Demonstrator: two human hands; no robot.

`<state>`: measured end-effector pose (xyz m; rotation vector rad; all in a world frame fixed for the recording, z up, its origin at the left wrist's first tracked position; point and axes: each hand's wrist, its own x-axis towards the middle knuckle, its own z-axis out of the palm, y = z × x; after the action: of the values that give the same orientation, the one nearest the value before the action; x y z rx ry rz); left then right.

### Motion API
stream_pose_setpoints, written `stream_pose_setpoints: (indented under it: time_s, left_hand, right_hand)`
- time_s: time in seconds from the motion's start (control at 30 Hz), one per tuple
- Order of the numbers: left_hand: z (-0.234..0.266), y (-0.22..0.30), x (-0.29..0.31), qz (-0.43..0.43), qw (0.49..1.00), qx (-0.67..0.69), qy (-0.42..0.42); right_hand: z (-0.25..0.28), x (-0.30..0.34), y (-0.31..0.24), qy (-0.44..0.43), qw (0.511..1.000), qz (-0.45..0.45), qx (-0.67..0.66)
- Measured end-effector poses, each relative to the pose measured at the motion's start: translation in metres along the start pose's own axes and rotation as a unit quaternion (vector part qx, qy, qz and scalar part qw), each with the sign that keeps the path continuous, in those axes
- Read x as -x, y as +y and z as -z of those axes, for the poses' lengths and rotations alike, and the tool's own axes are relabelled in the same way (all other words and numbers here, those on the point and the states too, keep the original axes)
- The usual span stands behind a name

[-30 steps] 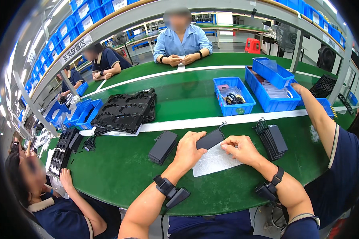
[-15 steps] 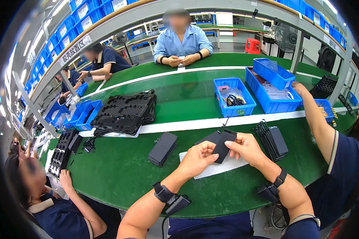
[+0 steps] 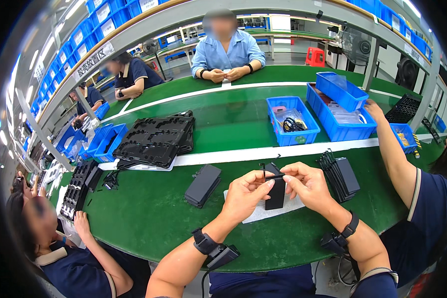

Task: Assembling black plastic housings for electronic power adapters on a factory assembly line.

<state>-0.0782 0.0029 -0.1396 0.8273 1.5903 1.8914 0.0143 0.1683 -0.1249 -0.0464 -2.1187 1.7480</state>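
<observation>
My left hand point(image 3: 244, 194) and my right hand point(image 3: 305, 185) are both closed, pinching a thin black panel point(image 3: 274, 177) from its two ends. It is turned almost edge-on, so its face is hardly visible. A slim black strip sticks up beside my left fingers. Below and behind my hands, another black rectangular panel point(image 3: 275, 200) shows above a white sheet point(image 3: 258, 215) on the green table; my fingers hide part of it. To the left lies a small stack of black panels point(image 3: 202, 186). On the right, several more black panels point(image 3: 343, 177) lean together, thin strips at their tops.
Black moulded trays point(image 3: 156, 136) are piled at the back left, near blue bins point(image 3: 109, 144). A blue bin with cables point(image 3: 293, 121) and larger blue bins point(image 3: 340, 119) stand at the back right, where a co-worker's arm point(image 3: 395, 144) reaches in. Another co-worker's hand point(image 3: 83, 224) rests at the left table edge.
The panel in my hands has turned from showing its broad face to nearly edge-on. My left hand has shifted slightly up. At the far left, a co-worker has drawn their arms in.
</observation>
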Motion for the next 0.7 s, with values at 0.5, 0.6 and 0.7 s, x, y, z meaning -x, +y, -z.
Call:
stream_pose_setpoints:
  time_s: [0.5,0.6,0.7]
  left_hand:
    - [-0.001,0.001,-0.001,-0.008,1.000,0.009,0.026]
    - [0.001,0.001,-0.001,0.000,0.999,0.018,0.036]
    - [-0.002,0.002,0.000,0.003,0.999,0.018,0.036]
  right_hand:
    - [0.002,-0.004,-0.005,0.041,0.876,0.339,0.341]
    - [0.000,-0.003,-0.007,0.043,0.914,0.292,0.280]
    - [0.004,0.000,-0.010,0.011,0.983,0.103,0.150]
